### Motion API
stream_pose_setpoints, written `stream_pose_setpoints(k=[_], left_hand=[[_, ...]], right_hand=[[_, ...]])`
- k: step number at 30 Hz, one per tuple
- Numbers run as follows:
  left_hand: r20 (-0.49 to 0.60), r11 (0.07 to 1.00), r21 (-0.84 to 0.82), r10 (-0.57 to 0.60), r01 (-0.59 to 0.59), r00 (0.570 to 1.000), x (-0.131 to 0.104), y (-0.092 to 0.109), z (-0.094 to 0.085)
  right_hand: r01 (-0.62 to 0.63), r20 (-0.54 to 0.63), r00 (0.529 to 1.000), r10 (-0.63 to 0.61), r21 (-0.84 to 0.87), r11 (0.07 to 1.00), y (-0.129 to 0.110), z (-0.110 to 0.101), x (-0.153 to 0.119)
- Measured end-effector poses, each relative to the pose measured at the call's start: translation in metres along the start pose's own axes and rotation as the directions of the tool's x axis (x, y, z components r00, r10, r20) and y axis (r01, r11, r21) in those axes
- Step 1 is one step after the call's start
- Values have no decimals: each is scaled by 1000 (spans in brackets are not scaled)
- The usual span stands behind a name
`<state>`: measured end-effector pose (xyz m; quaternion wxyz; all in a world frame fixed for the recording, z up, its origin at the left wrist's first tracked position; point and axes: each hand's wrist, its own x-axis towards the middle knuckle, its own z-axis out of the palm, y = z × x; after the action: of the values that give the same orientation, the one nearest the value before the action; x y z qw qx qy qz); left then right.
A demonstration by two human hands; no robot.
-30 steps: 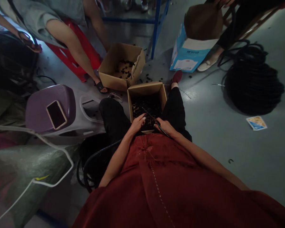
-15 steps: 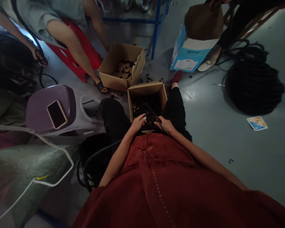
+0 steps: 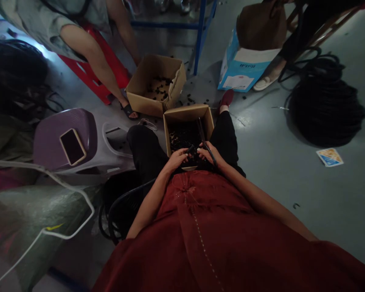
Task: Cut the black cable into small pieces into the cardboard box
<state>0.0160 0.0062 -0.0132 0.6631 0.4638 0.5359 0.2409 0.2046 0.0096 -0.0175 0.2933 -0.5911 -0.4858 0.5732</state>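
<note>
My left hand is closed on the end of a black cord, which sticks out past the fingertips. In my right hand is a pair of dark scissors, the narrow blades pointing away from me and the handle end lying along the palm. The fingertips of both hands are close together, with a small gap between them. Below them, between my knees, stands an open cardboard box with many small black pieces inside. More black cord arcs up from my left side and passes behind my left forearm.
Another cardboard box touches mine, beside a seated person's leg. A blue-white carton stands farther right, near a second person. A purple stool bears a phone. A large black cord coil lies right.
The scissors have swung from pointing up-left to nearly straight ahead. My right fingertips have come closer to my left hand. The co-worker's hand at the far left has left the view.
</note>
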Motion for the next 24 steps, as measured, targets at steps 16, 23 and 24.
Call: stream_pose_setpoints(k=[16,23,24], left_hand=[[62,997,79,-15,10,998,-6,7,1],[42,985,171,-38,31,998,-10,7,-1],[50,978,209,-40,29,998,-11,7,-2]], right_hand=[[112,-3,994,-112,68,991,-8,9,12],[118,-17,993,-117,130,984,-4,8,15],[112,-13,994,-112,138,984,-4,8,14]])
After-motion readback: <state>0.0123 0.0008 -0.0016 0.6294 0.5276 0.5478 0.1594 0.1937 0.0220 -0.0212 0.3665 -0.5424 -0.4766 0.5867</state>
